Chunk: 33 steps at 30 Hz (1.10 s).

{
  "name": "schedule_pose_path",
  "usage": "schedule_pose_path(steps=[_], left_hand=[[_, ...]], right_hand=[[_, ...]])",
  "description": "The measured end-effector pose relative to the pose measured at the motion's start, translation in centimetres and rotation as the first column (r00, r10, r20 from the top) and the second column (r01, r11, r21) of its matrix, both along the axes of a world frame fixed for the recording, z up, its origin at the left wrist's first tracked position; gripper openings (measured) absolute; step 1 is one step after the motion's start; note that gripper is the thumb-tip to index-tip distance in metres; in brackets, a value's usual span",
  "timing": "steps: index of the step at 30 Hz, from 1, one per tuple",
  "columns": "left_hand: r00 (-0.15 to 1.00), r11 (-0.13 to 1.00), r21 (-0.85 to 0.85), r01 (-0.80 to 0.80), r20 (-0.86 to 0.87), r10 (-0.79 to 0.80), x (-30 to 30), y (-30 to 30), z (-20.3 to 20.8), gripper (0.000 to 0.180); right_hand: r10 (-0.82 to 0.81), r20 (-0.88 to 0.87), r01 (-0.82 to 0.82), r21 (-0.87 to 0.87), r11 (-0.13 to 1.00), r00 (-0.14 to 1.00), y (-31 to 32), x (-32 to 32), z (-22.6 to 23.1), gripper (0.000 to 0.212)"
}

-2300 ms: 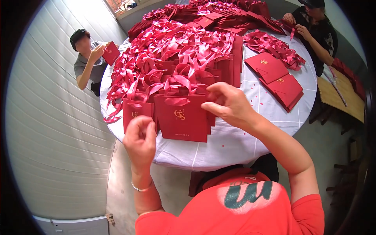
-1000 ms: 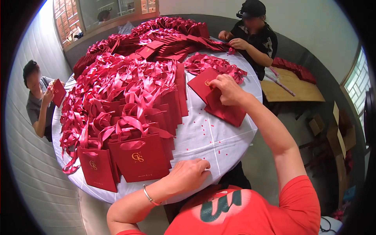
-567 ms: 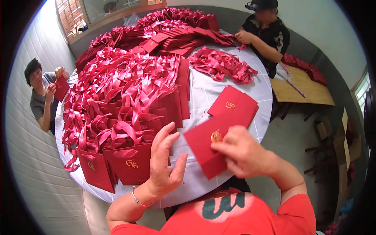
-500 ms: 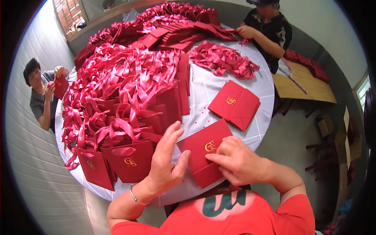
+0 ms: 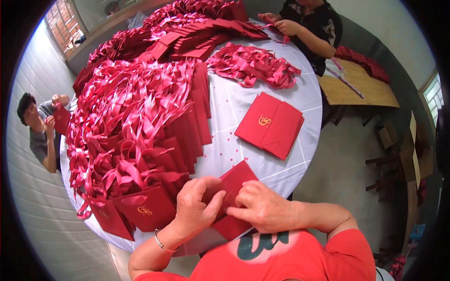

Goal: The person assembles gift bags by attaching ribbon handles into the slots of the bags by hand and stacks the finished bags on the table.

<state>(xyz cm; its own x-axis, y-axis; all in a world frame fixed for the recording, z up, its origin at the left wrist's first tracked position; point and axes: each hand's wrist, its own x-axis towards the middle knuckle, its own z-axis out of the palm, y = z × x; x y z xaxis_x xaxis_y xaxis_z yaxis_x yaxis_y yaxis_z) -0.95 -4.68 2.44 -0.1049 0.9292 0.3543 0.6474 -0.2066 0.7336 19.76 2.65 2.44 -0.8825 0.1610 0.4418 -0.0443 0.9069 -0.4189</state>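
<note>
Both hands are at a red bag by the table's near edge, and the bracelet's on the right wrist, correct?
Not quite: the bracelet is on the left wrist, as the head view shows. The left hand and right hand are indeed at that red bag.

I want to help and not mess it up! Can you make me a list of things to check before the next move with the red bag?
1. Left hand at the red bag: ok, it is by the bag's left side.
2. Right hand at the red bag: ok, its fingers overlap the bag's right side.
3. Ribbon on this bag: cannot tell, the hands cover part of it.
4. Flat bags apart from this bag: ok, they lie farther up the table, to the right.
5. Loose ribbon heap on the table: ok, it lies beyond the flat bags.
6. White tablecloth free of bits: not ok, tiny red dots are scattered on it.
</note>
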Motion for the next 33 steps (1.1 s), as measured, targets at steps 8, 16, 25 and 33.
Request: schedule_pose_path(steps=[8, 16, 25, 33], left_hand=[[0.978, 0.999, 0.01, 0.039, -0.205, -0.036, -0.7, -0.1, -0.2, 0.029], [0.889, 0.983, 0.14, 0.123, -0.455, -0.046, 0.0, 0.4, -0.4, 0.032], [0.902, 0.984, 0.072, 0.166, -0.414, -0.121, 0.3, -0.2, -1.0, 0.029], [0.936, 0.989, -0.01, 0.15, -0.321, -0.145, 0.8, -0.8, 0.1, 0.029]], right_hand=[[-0.344, -0.316, 0.345, -0.054, 0.937, 0.884, 11.3, 1.2, 2.4, 0.019], [-0.752, -0.241, 0.79, 0.165, 0.591, 0.613, 28.2, -1.7, -0.2, 0.02], [-0.9, 0.048, 0.856, 0.291, 0.427, 0.433, 32.0, -5.3, 1.5, 0.033], [-0.574, -0.04, 0.491, -0.471, 0.732, 0.818, 26.8, -3.1, 8.6, 0.016]])
